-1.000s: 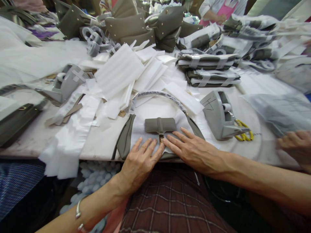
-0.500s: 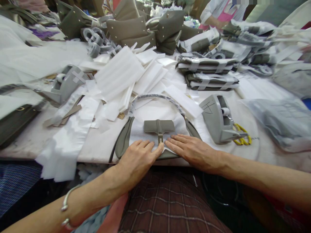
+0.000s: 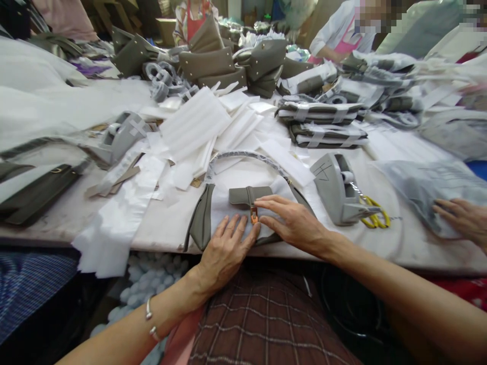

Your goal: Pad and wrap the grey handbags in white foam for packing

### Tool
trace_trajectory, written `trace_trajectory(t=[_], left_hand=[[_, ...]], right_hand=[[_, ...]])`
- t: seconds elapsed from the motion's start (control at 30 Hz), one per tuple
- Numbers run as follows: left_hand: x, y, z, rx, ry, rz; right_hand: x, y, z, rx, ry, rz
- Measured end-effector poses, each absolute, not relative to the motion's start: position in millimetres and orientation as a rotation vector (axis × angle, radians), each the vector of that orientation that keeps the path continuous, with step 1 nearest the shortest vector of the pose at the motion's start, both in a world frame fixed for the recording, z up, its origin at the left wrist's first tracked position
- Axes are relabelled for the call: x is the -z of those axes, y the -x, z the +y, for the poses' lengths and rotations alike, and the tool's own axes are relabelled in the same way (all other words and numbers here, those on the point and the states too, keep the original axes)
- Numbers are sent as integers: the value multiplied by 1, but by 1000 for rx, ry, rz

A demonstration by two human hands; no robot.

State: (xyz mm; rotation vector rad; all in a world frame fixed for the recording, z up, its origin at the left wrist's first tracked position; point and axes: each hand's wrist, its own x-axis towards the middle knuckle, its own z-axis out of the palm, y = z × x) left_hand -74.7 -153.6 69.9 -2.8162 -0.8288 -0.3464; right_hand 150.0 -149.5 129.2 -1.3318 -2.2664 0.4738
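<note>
A grey-green handbag (image 3: 200,223) lies at the table's front edge, its wrapped handle (image 3: 247,155) arching away from me. White foam sheet covers most of its front, under a short flap (image 3: 239,196) with a metal clasp (image 3: 254,215) that shines orange. My left hand (image 3: 230,246) rests with fingers spread on the sheet, thumb beside the clasp's lower end. My right hand (image 3: 292,220) is at the clasp's right side, fingers stretched over the flap's lower edge and thumb near the clasp. Neither hand grips anything that I can see.
Right of the bag stands a grey tape dispenser (image 3: 333,190) with yellow-handled scissors (image 3: 375,213). Another dispenser (image 3: 127,137) sits left, near foam strips (image 3: 114,223). Foam sheets (image 3: 196,124) and wrapped bags (image 3: 323,124) pile behind. Another person's hand (image 3: 464,218) touches a plastic-wrapped package (image 3: 422,187).
My right hand has lifted from lying flat and shifted up toward the flap and clasp. My left hand stays on the sheet. Another person's hand has appeared at the right.
</note>
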Motion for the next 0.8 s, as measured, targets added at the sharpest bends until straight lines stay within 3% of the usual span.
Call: trace_trajectory(t=[0.27, 0.4, 0.8], left_hand=[[-59, 77, -152, 521, 2830, -782], [-51, 79, -153, 712, 2857, -763], [-57, 79, -149, 860, 3021, -649]], right_hand=[[-101, -146, -140, -530, 1393, -2257], [-108, -146, -143, -574, 1423, -2336], [-148, -139, -111, -960, 1512, -2623]])
